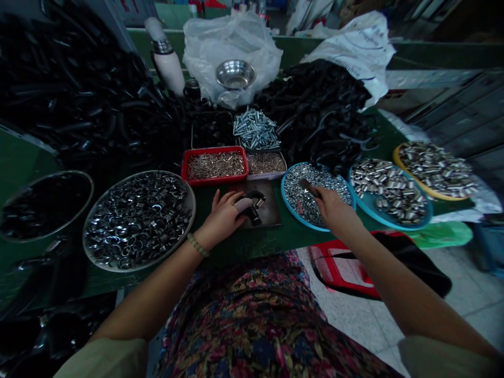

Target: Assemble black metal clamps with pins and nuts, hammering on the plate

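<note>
Black curved part, against left fingers, over dark plate

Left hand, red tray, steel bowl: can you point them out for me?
Left hand (224, 213): head view, back of the hand.
Red tray (216, 180): head view, front wall.
Steel bowl (236, 80): head view, inside surface.

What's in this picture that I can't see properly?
All in the head view:
Black part: one end, covered by the left hand's grip.
Dark tool: one end, hidden inside the right hand's grip.
Silver pieces in a blue tray: too small to tell shape.
Left sleeve: cut by the bottom edge.
</note>
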The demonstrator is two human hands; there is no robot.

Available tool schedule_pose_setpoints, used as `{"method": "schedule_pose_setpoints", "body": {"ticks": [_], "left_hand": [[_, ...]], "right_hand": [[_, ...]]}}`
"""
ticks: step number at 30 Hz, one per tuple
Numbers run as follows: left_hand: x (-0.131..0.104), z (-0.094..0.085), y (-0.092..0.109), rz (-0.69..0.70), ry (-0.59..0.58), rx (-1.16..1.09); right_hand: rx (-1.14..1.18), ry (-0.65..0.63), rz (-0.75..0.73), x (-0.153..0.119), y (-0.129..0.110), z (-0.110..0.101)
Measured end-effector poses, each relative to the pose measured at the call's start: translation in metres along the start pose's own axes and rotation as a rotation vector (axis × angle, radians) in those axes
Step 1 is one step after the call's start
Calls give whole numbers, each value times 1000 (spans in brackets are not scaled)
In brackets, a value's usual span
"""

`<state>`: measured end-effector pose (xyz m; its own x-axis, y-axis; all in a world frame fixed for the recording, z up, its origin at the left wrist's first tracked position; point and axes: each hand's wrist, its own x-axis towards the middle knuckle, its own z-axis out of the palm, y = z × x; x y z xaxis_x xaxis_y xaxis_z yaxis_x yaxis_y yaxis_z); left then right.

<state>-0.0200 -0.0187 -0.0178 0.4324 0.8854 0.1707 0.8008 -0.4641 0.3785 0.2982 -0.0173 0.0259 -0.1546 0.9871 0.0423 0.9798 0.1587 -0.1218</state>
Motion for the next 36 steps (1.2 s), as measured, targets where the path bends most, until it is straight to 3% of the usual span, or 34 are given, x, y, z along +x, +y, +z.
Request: {"method": "schedule_pose_setpoints", "body": {"ticks": [3,5,8,12,15,18,20,23,25,27,29,31,33,36], "left_hand": [[0,-2,1,5,1,-8],[0,-4,1,4,-3,-11],[-1,-6,2,14,-9,-28],[-1,-6,0,0,-1,-84],[0,-4,-3,-46,27,-166],[1,-4,-4,-63,52,-192],[-1,-5,-1,-46,41,-145],[-5,-9,11,-22,-10,-5],[-7,-12,19,-25,-66,38],[-5,-17,26,-50,-98,-30],[3,-23,30,-73,-103,-242],[14,-28,31,-111,-136,-543],[23,-29,31,-200,-197,-726],[22,-27,28,-322,-217,-473]], "right_hand": [[308,-89,-135,-2,-41,-12],[382,-135,-177,-1,-58,-16],[399,-123,-169,1,-67,-15],[360,-213,-155,2,-76,-14],[369,-162,-195,1,-94,-16],[310,-227,-238,4,-104,-15],[295,-232,-230,4,-94,-11],[235,-25,-86,-1,-50,-4],[74,112,70,-8,-12,2],[-117,153,175,-14,20,7],[-254,172,181,-12,37,10],[-284,230,98,4,37,10],[-223,272,-37,34,21,9],[-153,133,-236,94,-18,10]]}}
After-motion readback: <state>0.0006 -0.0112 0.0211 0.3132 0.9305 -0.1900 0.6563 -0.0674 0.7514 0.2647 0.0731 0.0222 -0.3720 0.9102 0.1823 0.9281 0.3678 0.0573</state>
